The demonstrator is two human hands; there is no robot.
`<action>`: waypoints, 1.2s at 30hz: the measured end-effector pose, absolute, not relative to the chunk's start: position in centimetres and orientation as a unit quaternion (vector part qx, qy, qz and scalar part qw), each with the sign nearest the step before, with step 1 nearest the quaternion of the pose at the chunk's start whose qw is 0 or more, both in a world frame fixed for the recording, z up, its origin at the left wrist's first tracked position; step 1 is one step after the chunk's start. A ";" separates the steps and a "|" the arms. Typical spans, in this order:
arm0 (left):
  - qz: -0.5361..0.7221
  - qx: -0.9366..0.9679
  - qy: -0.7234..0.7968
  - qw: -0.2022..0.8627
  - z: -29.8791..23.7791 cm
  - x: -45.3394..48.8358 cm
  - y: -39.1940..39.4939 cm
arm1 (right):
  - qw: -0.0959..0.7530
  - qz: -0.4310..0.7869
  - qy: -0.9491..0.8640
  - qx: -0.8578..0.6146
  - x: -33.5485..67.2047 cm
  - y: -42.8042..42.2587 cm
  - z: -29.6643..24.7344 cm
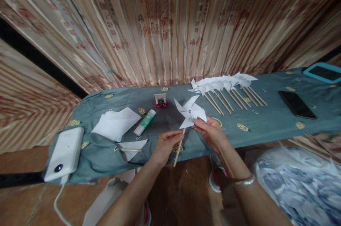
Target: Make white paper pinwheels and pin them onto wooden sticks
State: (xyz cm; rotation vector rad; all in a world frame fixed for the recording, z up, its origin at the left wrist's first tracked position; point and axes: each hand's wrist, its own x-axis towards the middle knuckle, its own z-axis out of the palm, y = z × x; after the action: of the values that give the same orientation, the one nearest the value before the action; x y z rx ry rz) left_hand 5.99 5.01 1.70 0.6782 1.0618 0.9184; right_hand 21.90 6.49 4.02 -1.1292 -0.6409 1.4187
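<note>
Over the table's front part I hold a white paper pinwheel [189, 111] on a thin wooden stick, a silver pin head showing at its centre. My left hand [168, 144] pinches the stick just below the paper blades. With fingers and thumb, my right hand [210, 131] grips the lower right blade. Behind it lies a row of finished-looking pinwheels [222, 84], overlapping, their sticks pointing toward me. A small open red box [160, 101] with dark shiny pins sits left of the held pinwheel. Nearer my left arm is a green-and-white glue stick [144, 122].
White paper sheets [115, 123] are stacked at left, with a cut paper piece and stick [131, 149] in front. A white power bank [64, 153] with a cable lies at the left end. A black phone [297, 104] and a blue-framed tablet [326, 72] lie at right.
</note>
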 end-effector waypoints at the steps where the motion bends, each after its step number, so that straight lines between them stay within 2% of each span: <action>1: 0.414 0.304 0.480 0.711 1.7 6.0 5.0 | 0.569 0.604 -0.275 -0.485 21.8 6.5 4.0; 10: 0.413 0.298 0.487 0.709 2.0 5.9 4.9 | 0.549 0.584 -0.339 -0.492 22.8 6.5 4.1; 16: 0.400 0.307 0.487 0.713 1.9 5.6 4.9 | 0.591 0.593 -0.295 -0.460 24.8 6.8 4.1; 36: 0.389 0.319 0.490 0.712 1.8 5.7 5.0 | 0.599 0.609 -0.257 -0.452 24.5 7.1 3.8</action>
State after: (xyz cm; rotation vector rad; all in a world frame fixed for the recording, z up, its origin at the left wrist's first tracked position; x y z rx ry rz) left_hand 5.74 4.97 1.75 0.7069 1.0856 0.8615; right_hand 24.51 7.07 3.80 -1.0488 -0.5969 1.4125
